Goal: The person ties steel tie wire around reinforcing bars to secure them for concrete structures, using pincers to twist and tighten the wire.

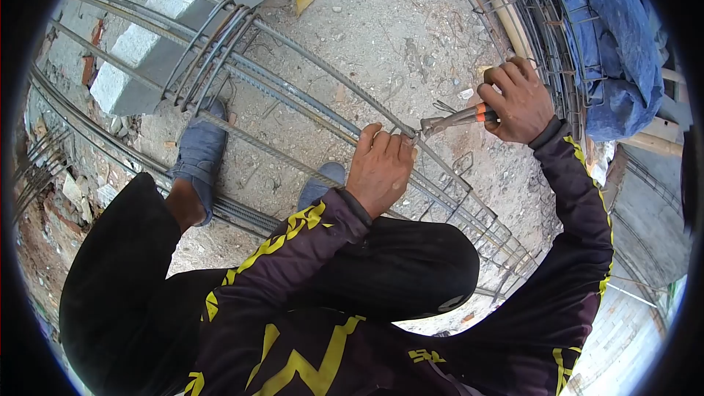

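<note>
My right hand (517,103) is closed round the orange-and-black handles of a pair of pincers (447,120). Their jaws meet the upper bar of a rebar cage (330,75), and a small loop of thin wire shows beside them. Just left of the jaws, my left hand (381,170) is closed over the steel bars, its fingertips near the same joint. What lies under those fingers is hidden. Several square stirrups (213,51) are bunched on the bars at upper left. More stirrups (462,191) are spaced along the cage at lower right.
A pale concrete block (154,44) lies under the bars at upper left. More rebar and a bamboo pole (506,11) run along the right, beside a blue tarp (620,44). My shoe (202,150) rests among the bars on rough ground.
</note>
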The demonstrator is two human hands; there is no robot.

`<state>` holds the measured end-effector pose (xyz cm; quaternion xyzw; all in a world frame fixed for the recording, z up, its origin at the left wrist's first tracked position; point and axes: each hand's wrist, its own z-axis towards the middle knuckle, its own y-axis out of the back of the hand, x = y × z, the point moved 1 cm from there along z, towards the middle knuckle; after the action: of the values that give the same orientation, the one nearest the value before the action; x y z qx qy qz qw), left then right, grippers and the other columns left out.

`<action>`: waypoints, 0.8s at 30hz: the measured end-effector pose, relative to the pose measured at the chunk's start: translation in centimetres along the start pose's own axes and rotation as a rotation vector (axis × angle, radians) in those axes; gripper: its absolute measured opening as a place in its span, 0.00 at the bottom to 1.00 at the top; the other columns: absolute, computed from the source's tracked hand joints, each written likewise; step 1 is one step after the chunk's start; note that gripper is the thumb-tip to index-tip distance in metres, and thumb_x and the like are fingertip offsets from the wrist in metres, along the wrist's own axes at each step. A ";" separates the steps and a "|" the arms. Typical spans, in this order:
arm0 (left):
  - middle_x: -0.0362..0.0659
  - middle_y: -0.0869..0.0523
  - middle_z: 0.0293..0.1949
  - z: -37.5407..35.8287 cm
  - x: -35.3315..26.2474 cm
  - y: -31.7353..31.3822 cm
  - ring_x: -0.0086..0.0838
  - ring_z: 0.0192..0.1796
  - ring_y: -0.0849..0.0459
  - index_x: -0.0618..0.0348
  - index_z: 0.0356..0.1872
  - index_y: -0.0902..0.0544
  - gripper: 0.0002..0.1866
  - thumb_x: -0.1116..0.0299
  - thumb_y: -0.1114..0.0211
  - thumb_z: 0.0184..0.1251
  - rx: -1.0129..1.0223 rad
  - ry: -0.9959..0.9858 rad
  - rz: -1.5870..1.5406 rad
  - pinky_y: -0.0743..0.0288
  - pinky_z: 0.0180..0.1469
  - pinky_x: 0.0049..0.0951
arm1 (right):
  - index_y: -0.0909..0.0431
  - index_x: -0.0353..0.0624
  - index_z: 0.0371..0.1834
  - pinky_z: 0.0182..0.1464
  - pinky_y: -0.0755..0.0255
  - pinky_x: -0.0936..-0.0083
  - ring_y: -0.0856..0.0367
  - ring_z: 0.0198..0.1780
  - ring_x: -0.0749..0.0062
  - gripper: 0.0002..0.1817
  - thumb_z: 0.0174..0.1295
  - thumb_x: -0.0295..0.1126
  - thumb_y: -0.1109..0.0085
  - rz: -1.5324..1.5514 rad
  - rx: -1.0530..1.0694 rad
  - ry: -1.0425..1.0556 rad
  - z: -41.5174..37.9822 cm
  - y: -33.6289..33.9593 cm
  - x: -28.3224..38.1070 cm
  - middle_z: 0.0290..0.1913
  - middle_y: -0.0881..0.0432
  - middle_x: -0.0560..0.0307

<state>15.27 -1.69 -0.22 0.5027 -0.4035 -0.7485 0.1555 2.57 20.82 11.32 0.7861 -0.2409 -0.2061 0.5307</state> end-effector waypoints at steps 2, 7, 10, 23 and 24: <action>0.42 0.17 0.33 0.0 0.2 0.1 0.32 0.40 0.21 0.64 0.41 0.17 0.10 0.66 0.36 0.66 -0.003 -0.002 0.000 0.34 0.65 0.43 | 0.24 0.47 0.45 0.58 0.28 0.55 0.23 0.41 0.67 0.27 0.38 0.36 0.26 -0.118 -0.087 0.117 0.5 1.1 0.2 0.41 0.25 0.62; 0.44 0.16 0.34 -0.1 0.3 0.3 0.33 0.41 0.20 0.65 0.41 0.16 0.11 0.67 0.38 0.67 0.008 -0.016 -0.025 0.34 0.66 0.43 | 0.22 0.47 0.54 0.63 0.32 0.50 0.23 0.41 0.69 0.32 0.40 0.37 0.26 -0.096 -0.095 0.213 -0.6 0.8 0.1 0.38 0.26 0.64; 0.44 0.15 0.36 -0.1 0.3 0.4 0.34 0.42 0.20 0.66 0.41 0.17 0.11 0.67 0.38 0.68 0.017 -0.010 -0.039 0.34 0.66 0.44 | 0.22 0.44 0.54 0.50 0.23 0.58 0.19 0.39 0.63 0.31 0.41 0.34 0.29 0.099 0.133 0.105 -0.7 1.2 0.2 0.38 0.23 0.58; 0.45 0.17 0.33 0.2 0.6 0.3 0.34 0.42 0.20 0.68 0.43 0.17 0.13 0.67 0.40 0.69 0.021 -0.018 -0.048 0.35 0.66 0.43 | 0.20 0.37 0.46 0.28 0.22 0.66 0.14 0.25 0.65 0.20 0.72 0.46 0.46 0.880 1.139 -0.496 2.6 4.1 -0.5 0.26 0.18 0.52; 0.45 0.17 0.33 0.3 0.7 0.4 0.34 0.42 0.20 0.68 0.43 0.17 0.13 0.66 0.41 0.69 0.011 -0.010 -0.060 0.35 0.66 0.43 | 0.23 0.34 0.46 0.21 0.20 0.69 0.15 0.21 0.66 0.26 0.77 0.51 0.55 1.116 1.204 -0.619 1.8 3.6 -0.5 0.26 0.19 0.50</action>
<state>14.67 -2.21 -0.31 0.5115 -0.3932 -0.7532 0.1284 0.57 18.69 14.06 0.6086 -0.7913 0.0417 -0.0404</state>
